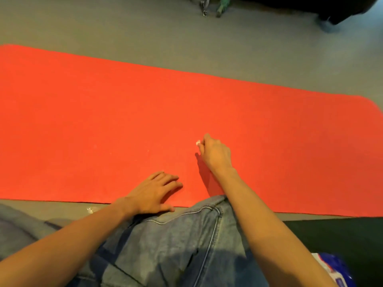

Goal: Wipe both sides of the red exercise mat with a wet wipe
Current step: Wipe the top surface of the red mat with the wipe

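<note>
Floor: grey, smooth floor (145, 27) runs all round us; a dark piece of furniture (342, 9) and some small clutter sit at the far edge, too blurred to name.
Mat position: we see the red exercise mat (103, 110) lying flat and unrolled across the floor, its near long edge just in front of our knee in blue jeans (186, 245), its rounded right end in view and its left end running out of frame.
Mat look: an even orange-red face with a fine texture, no folds or curled corners; a few pale specks show near the middle.
Left hand: our left hand (153, 193) rests palm down on the mat's near edge, fingers straight and slightly spread, holding nothing.
Right hand: our right hand (215, 154) reaches out over the mat with fingers curled, pinching a small white scrap that we take for the wet wipe (198, 142); most of it is hidden in the hand.
Step in hand: we judge this to be wiping the upper face, working near the middle.
Next move: it calls for pressing the wipe down and sweeping it in broad strokes while the left hand pins the mat; the underside appears not yet turned up.
Nearby: a blue and white packet (335, 270) lies at our right side.
</note>
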